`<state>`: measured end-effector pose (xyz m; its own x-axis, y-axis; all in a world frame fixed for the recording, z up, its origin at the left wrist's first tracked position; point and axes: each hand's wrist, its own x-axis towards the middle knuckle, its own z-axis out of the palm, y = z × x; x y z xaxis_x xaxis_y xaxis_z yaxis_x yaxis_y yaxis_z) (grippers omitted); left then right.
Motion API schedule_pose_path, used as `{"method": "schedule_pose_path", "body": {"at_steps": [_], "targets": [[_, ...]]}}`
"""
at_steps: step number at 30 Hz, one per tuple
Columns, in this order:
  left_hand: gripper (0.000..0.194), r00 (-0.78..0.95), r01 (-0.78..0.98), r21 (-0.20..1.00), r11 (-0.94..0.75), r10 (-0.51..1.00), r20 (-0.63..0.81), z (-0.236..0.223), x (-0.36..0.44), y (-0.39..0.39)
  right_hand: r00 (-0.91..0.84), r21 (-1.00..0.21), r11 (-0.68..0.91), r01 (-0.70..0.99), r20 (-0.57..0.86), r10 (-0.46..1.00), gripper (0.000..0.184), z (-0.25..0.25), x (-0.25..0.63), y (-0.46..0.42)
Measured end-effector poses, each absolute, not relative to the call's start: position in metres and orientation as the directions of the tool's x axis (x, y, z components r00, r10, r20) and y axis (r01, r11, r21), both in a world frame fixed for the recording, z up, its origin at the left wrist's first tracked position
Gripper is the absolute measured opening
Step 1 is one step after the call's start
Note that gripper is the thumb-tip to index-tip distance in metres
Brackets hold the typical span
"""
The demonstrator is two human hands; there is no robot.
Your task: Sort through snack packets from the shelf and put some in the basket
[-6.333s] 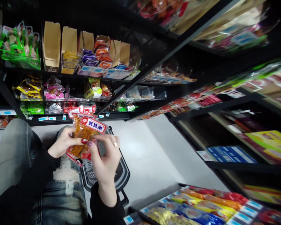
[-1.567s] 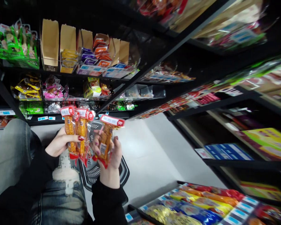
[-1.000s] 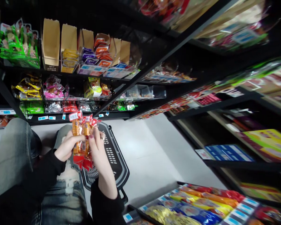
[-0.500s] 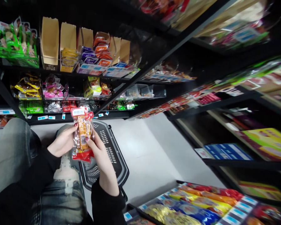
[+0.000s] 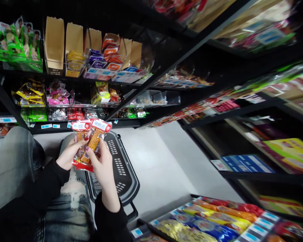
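Snack packets (image 5: pixel 94 140) seemingly being sorted; left hand (image 5: pixel 68 154), right hand (image 5: pixel 102 163) pinch them between fingers; next move likely needs gentle grip.

2+ held pkts (image 5: pixel 94 140), 1 bskt (image 5: pixel 125 179)

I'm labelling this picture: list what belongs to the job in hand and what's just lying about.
Job in hand:
left hand
right hand
red-edged snack packets, held by both

Lying about:
dark basket, not held
cardboard boxes, shelved
green packets, shelved
blue bags, lower right
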<state>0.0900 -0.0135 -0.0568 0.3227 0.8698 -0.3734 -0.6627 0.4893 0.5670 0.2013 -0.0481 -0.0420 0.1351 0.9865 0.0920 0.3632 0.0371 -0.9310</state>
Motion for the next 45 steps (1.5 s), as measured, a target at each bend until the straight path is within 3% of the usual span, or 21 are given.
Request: {"method": "schedule_pose_path", "body": {"at_steps": [4, 8, 14, 20, 23, 26, 28, 31, 35, 38, 45], "targets": [[0.028, 0.251, -0.67, 0.612, 0.421, 0.903, -0.347, -0.05, 0.089, -0.014, 0.173, -0.974, 0.072, 0.215, 0.11, 0.979, 0.032, -0.048, 0.202, -0.047], [0.028, 0.191, -0.648, 0.636, 0.42, 0.897, -0.398, -0.047, 0.091, -0.014, 0.295, -1.0, 0.022, -0.018, 0.016, 0.956, 0.025, -0.05, 0.198, -0.05], [0.028, 0.136, -0.646, 0.644, 0.41, 0.892, -0.431, -0.051, 0.092, -0.012, 0.462, -0.94, 0.074, -0.332, -0.094, 0.882, 0.018, -0.04, 0.205, -0.05], [0.032, 0.283, -0.667, 0.585, 0.461, 0.883, -0.373, -0.054, 0.077, -0.007, 0.364, -0.857, 0.1, -0.505, -0.107, 0.925, 0.024, -0.028, 0.235, -0.047], [0.033, 0.352, -0.698, 0.527, 0.486, 0.873, -0.338, -0.052, 0.07, -0.004, 0.257, -0.832, -0.02, -0.555, -0.195, 0.946, 0.034, -0.028, 0.246, -0.048], [0.036, 0.394, -0.704, 0.497, 0.508, 0.861, -0.323, -0.051, 0.067, -0.002, 0.137, -0.822, -0.188, -0.538, -0.305, 0.942, 0.043, -0.034, 0.248, -0.048], [0.037, 0.435, -0.703, 0.471, 0.533, 0.846, -0.307, -0.05, 0.067, -0.003, 0.108, -0.821, -0.231, -0.522, -0.333, 0.937, 0.037, -0.038, 0.243, -0.046], [0.038, 0.491, -0.694, 0.435, 0.574, 0.819, -0.297, -0.05, 0.07, -0.006, 0.169, -0.88, -0.173, -0.442, -0.271, 0.948, 0.033, -0.042, 0.231, -0.043], [0.032, 0.501, -0.657, 0.419, 0.627, 0.778, -0.378, -0.051, 0.078, -0.013, 0.262, -0.985, -0.135, -0.104, -0.158, 0.952, 0.024, -0.042, 0.217, -0.04], [0.024, 0.496, -0.643, 0.395, 0.656, 0.75, -0.438, -0.054, 0.085, -0.017, 0.273, -0.986, -0.15, 0.077, -0.124, 0.954, 0.021, -0.042, 0.214, -0.039], [0.026, 0.394, -0.669, 0.471, 0.575, 0.812, -0.431, -0.054, 0.089, -0.019, 0.204, -0.962, -0.113, 0.249, -0.062, 0.977, 0.023, -0.043, 0.216, -0.039]]}}
